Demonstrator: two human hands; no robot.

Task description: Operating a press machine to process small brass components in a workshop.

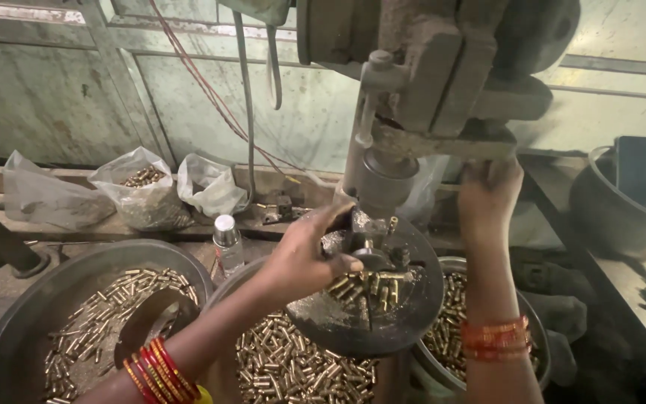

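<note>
Brass pieces (371,288): small tubular parts heaped on the round press table (405,329), just beside the left fingertips; exact shape too small to tell.
Left hand (312,254): fingers curled and pinched at the fixture (368,243) under the ram (379,179); whether a piece is gripped cannot be told.
Right hand (487,191): raised, fingers wrapped around the press lever (443,142).
Left basin (9,329): holds loose brass pieces.
Centre basin (293,370): full of brass pieces, below the table.
Right basin (536,352): partly hidden behind the right forearm.
Small bottle (227,243): upright between the basins.
Plastic bags (143,198): against the wall.
</note>
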